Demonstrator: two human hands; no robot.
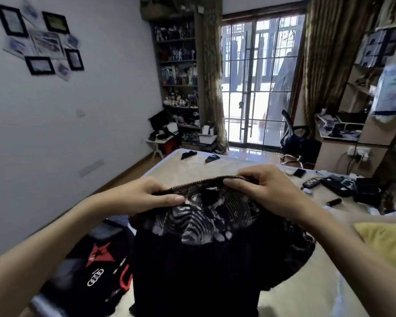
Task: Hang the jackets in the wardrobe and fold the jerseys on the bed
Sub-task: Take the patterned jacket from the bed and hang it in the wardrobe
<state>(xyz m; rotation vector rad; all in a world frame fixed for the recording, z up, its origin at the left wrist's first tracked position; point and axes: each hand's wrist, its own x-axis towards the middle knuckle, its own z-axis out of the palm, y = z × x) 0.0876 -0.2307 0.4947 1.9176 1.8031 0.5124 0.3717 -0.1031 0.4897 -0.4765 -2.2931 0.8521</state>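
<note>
holding item, head view: dark garment point(199, 259) with black-and-white patterned lining, raised over the bed point(306, 291), its lower part hanging down toward the camera.
left hand point(146, 194): grip clenched on the garment's ribbed top edge, thumb lying along the front, fingers curled behind.
right hand point(261, 186): grip likewise grasping the same edge, just beside the left hand, fingers curled over the rim.
black jersey point(96, 266) with red star and white ring logo: flat on the bed, left of the held garment and partly behind it.
yellow cloth point(384, 241): on the bed, right of the garment.
two small dark items point(199, 156): at the far end of the bed, beyond the garment.
black pouches and small gadgets point(336, 186): on the bed's right side, well right of the garment.
office chair point(295, 138): past the bed's far right corner.
shelf of figurines point(178, 65): against the far wall, left of the glass doors point(258, 83).
framed pictures point(41, 40): on the left wall.
</note>
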